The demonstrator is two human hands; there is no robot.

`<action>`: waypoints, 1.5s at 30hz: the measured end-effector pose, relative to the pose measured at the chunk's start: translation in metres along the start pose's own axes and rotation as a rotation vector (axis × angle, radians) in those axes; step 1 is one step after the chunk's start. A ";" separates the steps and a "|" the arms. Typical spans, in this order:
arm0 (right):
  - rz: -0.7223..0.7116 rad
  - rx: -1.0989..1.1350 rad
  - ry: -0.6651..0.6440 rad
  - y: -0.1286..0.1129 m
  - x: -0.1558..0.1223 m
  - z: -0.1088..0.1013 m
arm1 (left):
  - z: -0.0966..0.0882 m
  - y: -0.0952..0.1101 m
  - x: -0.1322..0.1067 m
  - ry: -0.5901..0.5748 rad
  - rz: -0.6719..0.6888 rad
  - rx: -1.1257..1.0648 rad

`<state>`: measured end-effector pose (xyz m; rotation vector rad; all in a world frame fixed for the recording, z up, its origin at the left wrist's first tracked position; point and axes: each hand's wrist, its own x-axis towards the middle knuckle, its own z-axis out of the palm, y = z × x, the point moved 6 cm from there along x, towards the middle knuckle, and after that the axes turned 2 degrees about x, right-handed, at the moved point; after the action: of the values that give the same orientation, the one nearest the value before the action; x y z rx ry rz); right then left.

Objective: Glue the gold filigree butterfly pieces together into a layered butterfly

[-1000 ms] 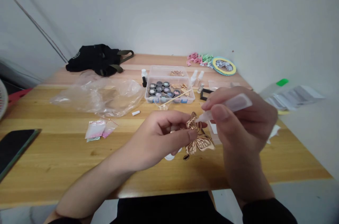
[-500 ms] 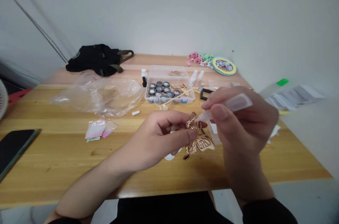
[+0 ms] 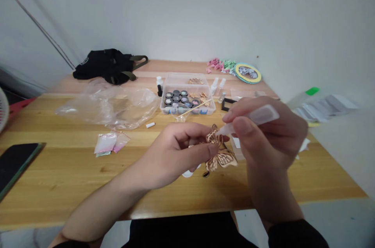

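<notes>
My left hand [image 3: 178, 150] pinches a gold filigree butterfly ornament [image 3: 220, 155] and holds it just above the wooden table [image 3: 73, 173]. My right hand [image 3: 266, 134] grips a small translucent squeeze bottle [image 3: 258, 116], tilted so that its nozzle tip touches the top of the butterfly. Both hands are closed around what they hold. A small white cap or disc [image 3: 187, 173] lies on the table under my left hand.
Behind the hands stands a clear plastic box [image 3: 187, 95] with several small dark jars and a wooden stick. A crumpled clear plastic bag [image 3: 111, 105], small pink packets [image 3: 109, 142], a phone [image 3: 16, 164], a black bag [image 3: 108, 64], small bottles [image 3: 218, 84] and coloured paper pieces [image 3: 222, 64] lie around.
</notes>
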<state>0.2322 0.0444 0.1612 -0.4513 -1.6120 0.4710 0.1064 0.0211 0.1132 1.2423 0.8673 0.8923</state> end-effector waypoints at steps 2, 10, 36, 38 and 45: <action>0.010 -0.019 -0.011 0.000 -0.001 0.000 | 0.000 0.000 0.000 0.004 -0.005 0.008; 0.002 0.002 -0.023 -0.002 -0.001 0.000 | -0.001 -0.002 0.000 0.007 0.005 0.009; 0.020 -0.063 -0.037 -0.002 -0.002 -0.003 | -0.001 -0.002 0.000 0.032 -0.001 0.031; 0.026 -0.057 -0.037 -0.002 -0.002 -0.003 | -0.001 -0.002 0.000 0.027 0.006 0.018; 0.032 -0.049 -0.030 0.000 -0.003 -0.003 | 0.000 -0.001 0.000 0.013 0.026 -0.008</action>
<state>0.2359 0.0428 0.1589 -0.5103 -1.6497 0.4650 0.1070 0.0211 0.1120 1.2446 0.8590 0.9247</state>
